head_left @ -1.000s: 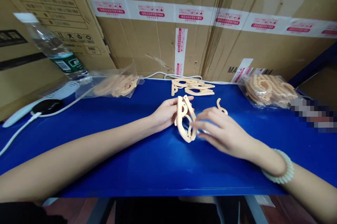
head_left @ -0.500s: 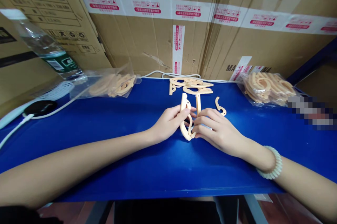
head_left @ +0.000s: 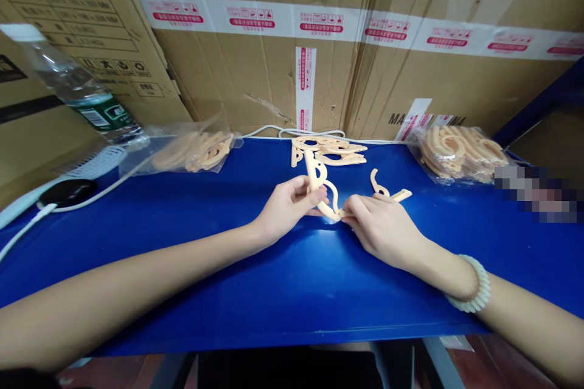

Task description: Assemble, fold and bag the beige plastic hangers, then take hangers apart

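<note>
My left hand [head_left: 287, 206] is closed around one arm of a peach plastic hanger piece [head_left: 319, 185], holding it upright on the blue table [head_left: 228, 267]. My right hand [head_left: 381, 224] is closed on the other arm, whose end [head_left: 401, 195] sticks out to the right past my fingers. The two arms meet between my hands and are spread apart. A loose peach hook [head_left: 378, 183] lies just behind my right hand. A small pile of the same peach parts [head_left: 331, 151] lies farther back.
Clear bags of peach parts lie at back left [head_left: 196, 148] and back right [head_left: 458, 151]. A water bottle [head_left: 77, 87], a white fan [head_left: 95, 162] and a black puck [head_left: 66, 191] with white cable are at the left. Cardboard boxes [head_left: 319, 42] wall off the back.
The hanger piece was folded together and held upright; my right hand has swung its arm out to the right and down, so the piece now lies spread open between both hands.
</note>
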`<state>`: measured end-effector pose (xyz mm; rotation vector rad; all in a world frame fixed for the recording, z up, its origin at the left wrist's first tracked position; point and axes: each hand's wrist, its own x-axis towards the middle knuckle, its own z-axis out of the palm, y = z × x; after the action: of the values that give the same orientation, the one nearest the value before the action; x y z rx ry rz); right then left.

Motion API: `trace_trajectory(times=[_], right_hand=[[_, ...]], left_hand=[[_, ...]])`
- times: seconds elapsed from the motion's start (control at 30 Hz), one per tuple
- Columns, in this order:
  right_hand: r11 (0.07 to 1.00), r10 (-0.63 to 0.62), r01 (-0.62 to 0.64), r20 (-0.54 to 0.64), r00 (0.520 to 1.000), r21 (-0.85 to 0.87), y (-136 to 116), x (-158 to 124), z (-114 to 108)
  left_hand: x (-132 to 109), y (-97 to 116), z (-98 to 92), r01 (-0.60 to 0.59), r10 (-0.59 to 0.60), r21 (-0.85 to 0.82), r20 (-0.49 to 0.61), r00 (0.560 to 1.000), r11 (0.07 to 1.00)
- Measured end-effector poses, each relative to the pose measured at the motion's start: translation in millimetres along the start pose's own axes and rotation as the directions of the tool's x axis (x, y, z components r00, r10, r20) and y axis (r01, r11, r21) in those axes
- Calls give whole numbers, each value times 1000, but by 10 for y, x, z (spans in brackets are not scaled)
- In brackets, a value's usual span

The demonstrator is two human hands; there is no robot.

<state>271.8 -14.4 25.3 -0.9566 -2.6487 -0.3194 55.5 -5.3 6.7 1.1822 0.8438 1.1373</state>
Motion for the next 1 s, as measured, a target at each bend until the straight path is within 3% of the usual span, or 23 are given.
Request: trace_trajectory(times=[0.57, 0.9, 1.0], right_hand=[[991, -129, 126, -93, 987, -35, -132, -15, -19], [980, -190, 180, -136, 972, -83, -147, 12, -74], [966, -236, 214, -167, 957, -143, -147, 18, -94]], left_hand=[[-6, -1, 2, -13, 14, 41, -19, 1000, 999], [-12, 16, 1, -7, 7, -5, 10, 1000, 1000], [-1, 22, 3, 19, -21, -52, -27, 999, 998]])
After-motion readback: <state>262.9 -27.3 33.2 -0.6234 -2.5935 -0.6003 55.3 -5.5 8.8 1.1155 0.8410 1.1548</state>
